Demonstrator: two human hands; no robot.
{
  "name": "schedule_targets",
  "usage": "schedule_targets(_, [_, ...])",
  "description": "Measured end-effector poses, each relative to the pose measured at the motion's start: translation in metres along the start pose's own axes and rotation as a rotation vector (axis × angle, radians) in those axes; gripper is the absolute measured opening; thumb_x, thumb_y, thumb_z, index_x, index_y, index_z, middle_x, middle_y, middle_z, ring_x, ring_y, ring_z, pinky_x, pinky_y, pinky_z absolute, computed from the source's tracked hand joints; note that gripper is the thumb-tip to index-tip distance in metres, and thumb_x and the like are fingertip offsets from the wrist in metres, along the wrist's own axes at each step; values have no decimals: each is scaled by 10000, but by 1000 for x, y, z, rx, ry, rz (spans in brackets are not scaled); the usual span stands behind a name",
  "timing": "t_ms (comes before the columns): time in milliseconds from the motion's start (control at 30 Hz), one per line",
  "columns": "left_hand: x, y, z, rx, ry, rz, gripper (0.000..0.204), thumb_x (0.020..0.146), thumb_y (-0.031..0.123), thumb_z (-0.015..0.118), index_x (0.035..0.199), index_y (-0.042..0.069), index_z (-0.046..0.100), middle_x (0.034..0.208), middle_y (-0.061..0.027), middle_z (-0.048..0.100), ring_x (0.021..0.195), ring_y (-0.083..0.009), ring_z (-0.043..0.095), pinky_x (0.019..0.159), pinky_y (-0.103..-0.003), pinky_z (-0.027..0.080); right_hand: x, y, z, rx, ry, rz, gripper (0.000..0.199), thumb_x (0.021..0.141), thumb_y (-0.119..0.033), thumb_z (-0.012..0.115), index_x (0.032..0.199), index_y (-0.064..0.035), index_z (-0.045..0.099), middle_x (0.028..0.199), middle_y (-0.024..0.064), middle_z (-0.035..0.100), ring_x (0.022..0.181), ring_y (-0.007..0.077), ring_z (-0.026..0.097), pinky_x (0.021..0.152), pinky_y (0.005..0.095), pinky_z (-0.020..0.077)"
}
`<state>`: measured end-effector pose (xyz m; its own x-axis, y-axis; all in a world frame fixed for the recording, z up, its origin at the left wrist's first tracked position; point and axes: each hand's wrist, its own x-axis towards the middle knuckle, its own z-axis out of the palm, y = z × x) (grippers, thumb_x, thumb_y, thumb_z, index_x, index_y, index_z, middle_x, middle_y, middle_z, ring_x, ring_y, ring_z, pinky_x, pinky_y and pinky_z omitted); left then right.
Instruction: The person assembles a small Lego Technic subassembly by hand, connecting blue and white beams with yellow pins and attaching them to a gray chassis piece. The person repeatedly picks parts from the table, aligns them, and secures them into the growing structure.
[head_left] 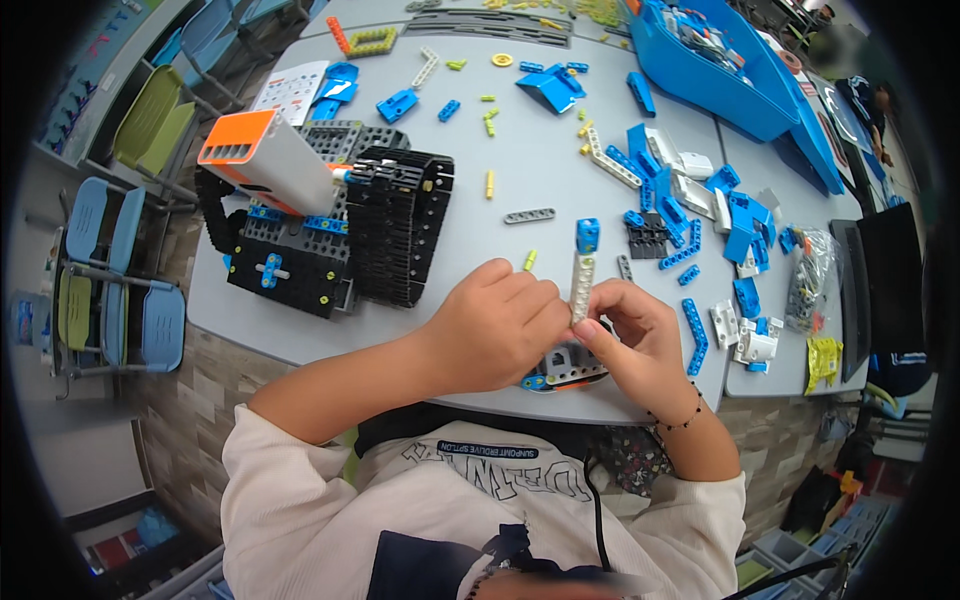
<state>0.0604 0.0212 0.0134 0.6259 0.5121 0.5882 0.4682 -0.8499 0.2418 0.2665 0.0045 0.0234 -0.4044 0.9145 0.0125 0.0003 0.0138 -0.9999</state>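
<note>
In front of me, my right hand (635,335) pinches the lower end of a white perforated building beam (583,285) between thumb and fingers. The beam points away from me and carries a blue connector block (588,236) at its far end. My left hand (505,325) is closed right beside the beam's lower end; its fingertips are hidden, so what they grip cannot be made out. Under my hands, near the table edge, lies a partly covered grey, black and blue assembly (570,365). A small lime-green pin (530,260) lies just beyond my left knuckles.
A tracked model (400,225) with black treads and a white-orange block stands at left. Loose blue and white building pieces (690,200) crowd the right side. A blue bin (720,75) sits at the far right, and a clear bag of parts (813,280) lies by a dark laptop (890,280).
</note>
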Motion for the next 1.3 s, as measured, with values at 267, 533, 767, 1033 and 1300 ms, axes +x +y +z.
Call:
schedule_targets(267, [-15, -10, -10, -106, -17, -210, 142, 805, 78, 666, 768, 63, 530, 696, -56, 477, 618, -232, 480, 631, -366, 330, 7, 4, -28, 87, 278, -45, 152, 916, -46, 652, 1052, 9, 612, 952, 20, 621, 881, 70, 562, 789, 223, 452])
schedule_targets(533, [-15, -15, 3, 299, -105, -350, 161, 783, 95, 682, 816, 44, 533, 768, -87, 476, 663, -247, 517, 651, -363, 374, 11, 8, -29, 70, 243, 29, 162, 917, -71, 645, 1061, 2, 627, 961, 15, 639, 850, 58, 554, 761, 212, 441])
schedule_targets(767, [-4, -13, 7, 321, -40, -409, 334, 774, -2, 613, 1098, -50, 548, 911, -147, 521, 803, -300, 561, 721, -378, 492, 12, 6, -27, 32, 218, 31, 171, 914, -91, 660, 1052, 5, 633, 955, 4, 636, 855, 55, 559, 758, 207, 442])
schedule_targets(1033, [18, -45, 16, 615, -229, -540, 198, 719, -28, 675, 902, -24, 601, 910, -151, 596, 850, -247, 637, 699, -299, 573, 15, 10, -24, 57, 203, 27, 190, 906, -95, 643, 1074, -6, 652, 930, -17, 633, 833, 41, 534, 741, 195, 406])
schedule_targets(1300, [24, -40, 12, 562, -228, -545, 178, 693, -51, 688, 858, -34, 626, 858, -138, 617, 824, -245, 663, 701, -327, 579, 13, 10, -30, 15, 177, -22, 181, 895, -91, 674, 1046, 7, 652, 907, -1, 616, 857, 67, 560, 780, 220, 457])
